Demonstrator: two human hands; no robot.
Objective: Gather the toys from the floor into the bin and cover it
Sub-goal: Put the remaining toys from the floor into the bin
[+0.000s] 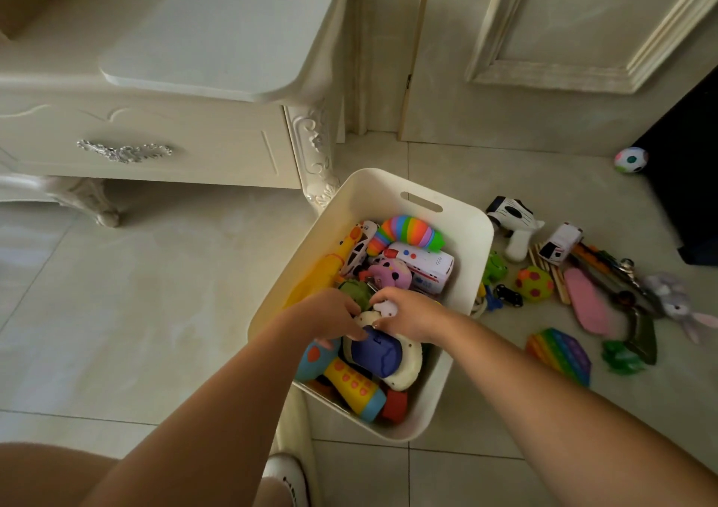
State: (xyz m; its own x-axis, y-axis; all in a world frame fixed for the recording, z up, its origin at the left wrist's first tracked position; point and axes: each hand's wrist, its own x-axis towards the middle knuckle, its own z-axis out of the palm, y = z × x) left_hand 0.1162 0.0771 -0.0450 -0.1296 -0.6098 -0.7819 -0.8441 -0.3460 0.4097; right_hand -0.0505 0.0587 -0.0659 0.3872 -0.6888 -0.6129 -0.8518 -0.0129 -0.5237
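Observation:
A white plastic bin (458, 355) stands on the tile floor, holding several toys: a rainbow slug (404, 232), a white toy bus (425, 263), a yellow toy phone (355, 386). Both my hands are inside the bin. My left hand (330, 314) and my right hand (408, 314) grip a white and blue toy (382, 355) from either side. More toys lie on the floor right of the bin: a white toy gun (513, 222), a spotted ball (534, 283), a rainbow pop toy (559, 355), a pink paddle (586, 300), a plush rabbit (676, 304). No lid is in view.
A cream cabinet (155, 137) with carved legs stands left behind the bin. A door (563, 51) is at the back. A coloured ball (630, 159) rests by a dark object (687, 176) at the right. My slipper (285, 479) is near the bin's front.

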